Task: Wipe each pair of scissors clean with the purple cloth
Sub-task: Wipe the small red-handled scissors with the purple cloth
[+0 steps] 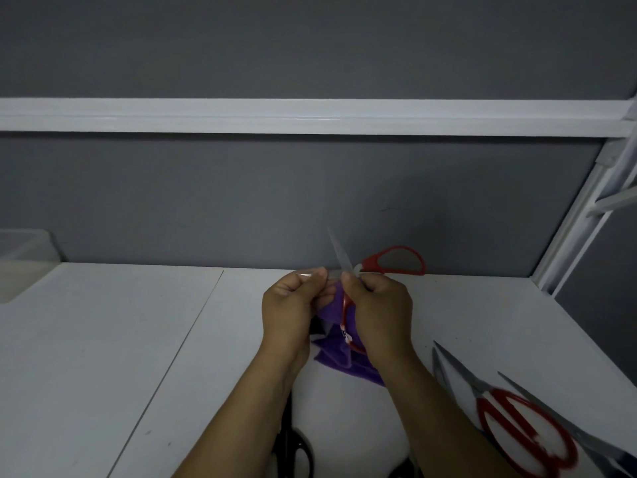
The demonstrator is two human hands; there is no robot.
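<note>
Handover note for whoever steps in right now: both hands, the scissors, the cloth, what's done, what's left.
Left hand: pinches one blade of the open red scissors, held above the table.
Right hand: grips the same pair near the pivot.
Purple cloth: hangs between the hands, against the scissors; which grip holds it is unclear.
On the table: another red pair at right, a black pair under the left forearm.
Done: this pair looks mid-wipe.
Left: finish it; whether the others are wiped doesn't show.
</note>
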